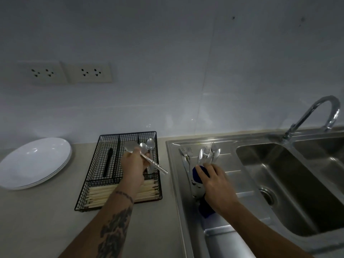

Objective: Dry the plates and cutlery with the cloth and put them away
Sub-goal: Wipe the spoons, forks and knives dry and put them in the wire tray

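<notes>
A black wire-mesh cutlery tray (93, 183) sits on the pale matte countertop (37, 216), split into upright slots at the back and 1 long front compartment packed with pale wooden chopsticks (96, 196) lying sideways. Over the tray, the left hand (133, 164) grips a shiny steel spoon (138, 151) by its neck, fingers curled round it, the oval bowl pointing back-left and the slim ridged handle slanting out to the right past the tray's edge. More polished spoons (150, 144) lie in the rightmost back slot, and a black-handled utensil (108, 161) lies in the left slot. Left of the tray stands a short stack of smooth, glossy white plates (33, 162), round and shallow. On the ribbed brushed-steel drainboard (232, 164) of the sink, the right hand (214, 185) clutches a dark blue cloth (198, 175) bunched against a heap of wet-looking forks and spoons (202, 155), tines fanned toward the wall. The deep basin (297, 192) lies to the right beneath a curved chrome tap (316, 112).
</notes>
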Tool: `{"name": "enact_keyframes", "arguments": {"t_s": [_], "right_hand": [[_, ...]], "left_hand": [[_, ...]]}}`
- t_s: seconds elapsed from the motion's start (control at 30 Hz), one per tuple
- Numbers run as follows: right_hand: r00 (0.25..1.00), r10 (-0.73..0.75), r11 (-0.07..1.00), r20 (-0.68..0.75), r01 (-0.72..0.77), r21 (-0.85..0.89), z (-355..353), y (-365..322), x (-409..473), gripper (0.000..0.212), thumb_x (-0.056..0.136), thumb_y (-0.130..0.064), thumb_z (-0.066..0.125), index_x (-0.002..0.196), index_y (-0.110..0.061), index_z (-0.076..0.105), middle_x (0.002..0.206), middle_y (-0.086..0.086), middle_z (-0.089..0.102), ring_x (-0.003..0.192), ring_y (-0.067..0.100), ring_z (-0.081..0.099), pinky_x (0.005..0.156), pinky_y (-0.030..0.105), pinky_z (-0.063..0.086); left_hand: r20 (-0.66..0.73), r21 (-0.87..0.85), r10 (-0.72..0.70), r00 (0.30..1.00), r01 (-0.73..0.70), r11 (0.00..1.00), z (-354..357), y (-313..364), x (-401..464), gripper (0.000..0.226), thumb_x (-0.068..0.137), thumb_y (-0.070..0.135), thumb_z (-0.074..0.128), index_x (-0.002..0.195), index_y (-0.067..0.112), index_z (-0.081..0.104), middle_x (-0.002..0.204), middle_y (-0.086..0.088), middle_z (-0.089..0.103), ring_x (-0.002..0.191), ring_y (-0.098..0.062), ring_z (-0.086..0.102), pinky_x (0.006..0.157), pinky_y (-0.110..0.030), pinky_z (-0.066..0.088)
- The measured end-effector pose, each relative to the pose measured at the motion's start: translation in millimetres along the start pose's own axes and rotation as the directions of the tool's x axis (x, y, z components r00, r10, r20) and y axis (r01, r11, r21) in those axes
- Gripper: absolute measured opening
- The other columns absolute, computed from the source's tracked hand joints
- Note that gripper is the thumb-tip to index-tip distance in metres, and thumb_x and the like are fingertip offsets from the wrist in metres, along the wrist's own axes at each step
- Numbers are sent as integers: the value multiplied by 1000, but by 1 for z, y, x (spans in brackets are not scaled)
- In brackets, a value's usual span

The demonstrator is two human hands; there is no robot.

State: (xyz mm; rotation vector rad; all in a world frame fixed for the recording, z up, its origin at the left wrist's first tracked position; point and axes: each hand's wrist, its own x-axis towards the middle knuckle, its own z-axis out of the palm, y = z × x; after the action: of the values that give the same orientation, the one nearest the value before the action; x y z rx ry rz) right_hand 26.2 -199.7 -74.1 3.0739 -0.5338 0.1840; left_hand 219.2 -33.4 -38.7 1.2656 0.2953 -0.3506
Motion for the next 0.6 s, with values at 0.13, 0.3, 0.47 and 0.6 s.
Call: {"name": "enact_keyframes", "arguments": {"t_s": [0.13, 0.3, 0.47, 0.6], "right_hand": [[1000, 2, 1000, 19, -3, 21, 10, 0, 12, 89, 44, -18, 88, 127, -16, 55, 121, 12, 59, 107, 35, 59, 83, 48, 54], [999, 2, 1000, 35, -2, -14, 12, 1, 20, 79, 53, -18, 83, 126, -16, 55, 123, 12, 57, 107, 34, 57, 86, 48, 53], [996, 17, 998, 88, -11, -69, 18, 5, 24, 80, 62, -26, 82, 134, -15, 49, 133, 14, 50, 119, 37, 50, 97, 52, 45], [993, 53, 996, 108, -45, -80, 23, 10, 26, 73, 72, -25, 74, 138, -15, 43, 136, 14, 46, 124, 37, 45, 100, 53, 41]], "left_hand": [[67, 315, 129, 989, -143, 938, 7, -3, 19, 30, 100, 26, 42, 96, 4, 61, 77, -13, 55, 53, -15, 46, 42, -24, 37], [137, 547, 156, 978, -206, 811, 28, -6, 52, 44, 99, 13, 42, 142, 15, 47, 102, -10, 62, 59, -9, 46, 42, -23, 37], [196, 694, 176, 965, -263, 670, 40, -20, 72, 59, 95, -1, 42, 150, 17, 33, 141, -23, 43, 78, -16, 55, 46, -18, 40], [230, 762, 177, 957, -290, 578, 36, -39, 85, 67, 84, -10, 44, 142, 22, 42, 128, -22, 45, 77, -22, 56, 42, -20, 41]]}}
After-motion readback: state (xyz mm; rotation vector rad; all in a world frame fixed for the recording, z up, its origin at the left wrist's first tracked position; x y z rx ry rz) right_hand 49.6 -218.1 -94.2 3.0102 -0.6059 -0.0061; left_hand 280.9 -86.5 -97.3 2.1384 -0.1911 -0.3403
